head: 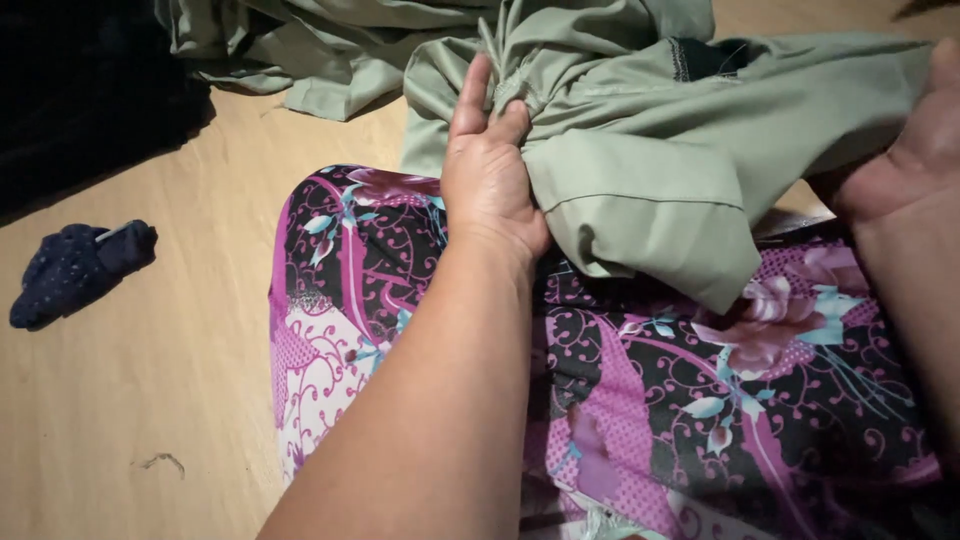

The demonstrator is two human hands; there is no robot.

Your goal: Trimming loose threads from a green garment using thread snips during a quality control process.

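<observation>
Left hand [487,170] grips the green garment [640,150]; right hand [915,150], half cropped, seemingly holds it too.

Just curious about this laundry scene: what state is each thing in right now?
Green garment: bunched, held at both sides.
Left hand: gripping a gathered fold.
Right hand: holding the garment's far edge.
Floral cloth: spread flat under the arms.
Dark blue cloth: crumpled, lying alone on the floor.
</observation>
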